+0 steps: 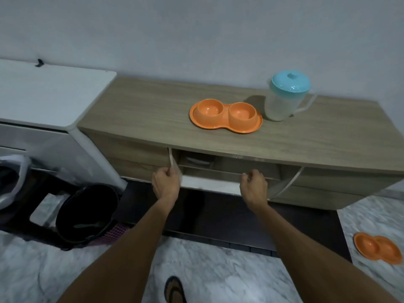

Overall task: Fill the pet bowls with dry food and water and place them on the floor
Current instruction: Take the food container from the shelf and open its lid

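Sandal [175, 289] at 6 o'clock stands on the marble-patterned floor [218, 270]. At 4 o'clock an orange second double bowl [377, 248] lies on that floor, well apart from the cabinet. At 8 o'clock a black bucket [87, 213] sits beside a white appliance [54, 95].

Both forearms reach up to the front panel [209, 185] of the cabinet, which stands out from the carcass with its white inner face showing. The left hand [166, 182] has its fingers curled over the panel's upper left corner, by a white strip; the right hand [254, 184] is clamped on the same top edge further right.

On the wooden worktop [142, 110], at 1 o'clock, rests the orange double pet bowl [225, 115], both cups looking empty. Just beside it at its 2 o'clock stands a translucent pitcher [282, 103] with a teal lid on, near the wall.
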Available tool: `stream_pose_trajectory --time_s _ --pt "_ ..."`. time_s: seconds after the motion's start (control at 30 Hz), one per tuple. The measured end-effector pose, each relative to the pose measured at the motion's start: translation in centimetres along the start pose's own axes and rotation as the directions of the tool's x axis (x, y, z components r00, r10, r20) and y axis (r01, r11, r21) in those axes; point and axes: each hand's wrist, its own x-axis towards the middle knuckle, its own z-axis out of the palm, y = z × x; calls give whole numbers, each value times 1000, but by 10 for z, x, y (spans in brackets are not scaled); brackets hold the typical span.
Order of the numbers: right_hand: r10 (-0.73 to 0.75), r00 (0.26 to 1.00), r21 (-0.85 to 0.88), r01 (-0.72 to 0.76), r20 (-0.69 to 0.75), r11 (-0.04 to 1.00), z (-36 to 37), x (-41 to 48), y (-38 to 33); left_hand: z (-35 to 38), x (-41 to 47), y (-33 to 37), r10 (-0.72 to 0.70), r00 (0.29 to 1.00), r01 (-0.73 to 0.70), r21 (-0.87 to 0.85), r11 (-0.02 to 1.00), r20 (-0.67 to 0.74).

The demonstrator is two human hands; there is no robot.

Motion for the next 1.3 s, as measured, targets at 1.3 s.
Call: stream_pose_trajectory --time_s 1.3 --pt "113 993 459 -113 27 881 184 89 0 129 122 -79 146 937 -21 -367 930 318"
